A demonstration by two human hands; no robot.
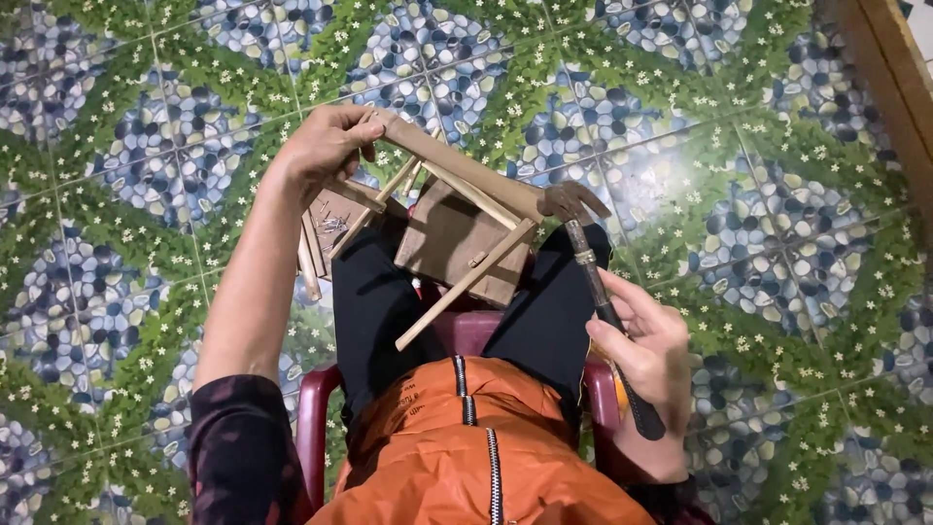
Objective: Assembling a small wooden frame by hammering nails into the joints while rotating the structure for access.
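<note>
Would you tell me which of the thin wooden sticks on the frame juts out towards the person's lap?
The long diagonal stick: its free end overhangs the red chair, unlike the shorter sticks under the top bar.

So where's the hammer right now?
The hammer is in the right hand, right of the lap, its head resting against the end of the wooden frame.

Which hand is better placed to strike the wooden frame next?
Right. The right hand grips the hammer, whose head sits against the wooden frame; the left hand clasps the frame's far end, steadying it.
</note>
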